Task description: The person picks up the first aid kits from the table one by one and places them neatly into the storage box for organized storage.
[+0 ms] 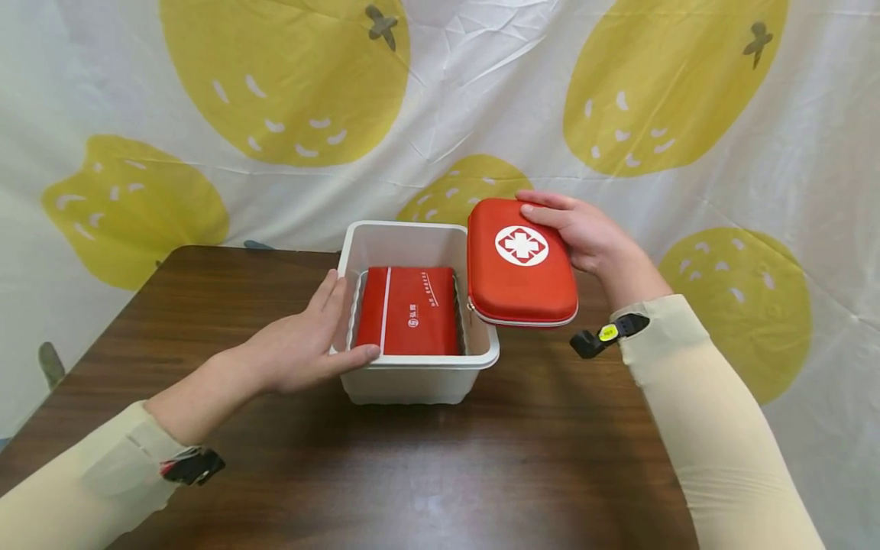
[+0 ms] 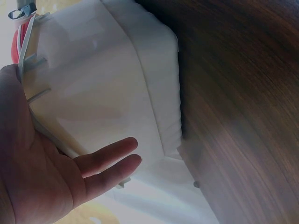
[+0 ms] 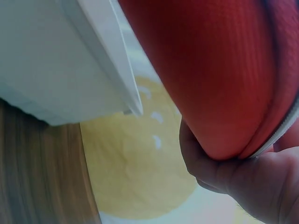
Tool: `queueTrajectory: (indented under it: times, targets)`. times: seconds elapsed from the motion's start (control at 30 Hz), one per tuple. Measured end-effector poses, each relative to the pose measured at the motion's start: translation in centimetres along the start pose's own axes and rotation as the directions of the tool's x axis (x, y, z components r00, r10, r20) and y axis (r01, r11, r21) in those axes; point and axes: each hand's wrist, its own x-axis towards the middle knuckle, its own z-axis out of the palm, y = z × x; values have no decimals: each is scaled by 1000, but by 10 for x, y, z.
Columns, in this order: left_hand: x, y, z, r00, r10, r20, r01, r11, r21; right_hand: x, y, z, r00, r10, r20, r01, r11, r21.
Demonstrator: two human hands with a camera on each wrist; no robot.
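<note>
My right hand [image 1: 577, 229] grips a red zippered first-aid case [image 1: 522, 286] with a white cross emblem by its far right corner. It holds the case in the air over the right rim of a white plastic bin [image 1: 412, 386]. In the right wrist view, the fingers [image 3: 196, 161] wrap the case's edge beside its zipper. Inside the bin lies a flat red packet [image 1: 426, 313] with a white stripe and white print. My left hand [image 1: 296, 344] rests at the bin's left side, thumb over the front-left rim. The left wrist view shows two extended fingers [image 2: 110, 161] along the outer wall.
The bin stands on a dark brown wooden table [image 1: 275, 473]. Behind the table hangs a white cloth [image 1: 474, 69] with large yellow fruit prints. A black strap device [image 1: 608, 334] is on the right wrist, and another dark device [image 1: 192, 466] on the left.
</note>
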Motion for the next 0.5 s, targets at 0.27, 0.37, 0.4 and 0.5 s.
queueTrajectory:
  times: [0.27,0.37,0.4,0.5]
  targets:
    - [0,0,0,1000,-2,3,2,1000,-8,16,-7,32,999,-22,40,22,1000,6]
    - [0,0,0,1000,0,0,0,1000,-8,22,-9,43,999,-23,45,23,1000,10]
    - [0,0,0,1000,2,-2,-2,1000,-7,24,-10,47,999,-23,47,22,1000,12]
    - [1,1,0,1000,6,-4,-6,1000,-2,29,-11,57,998,-20,52,19,1000,19]
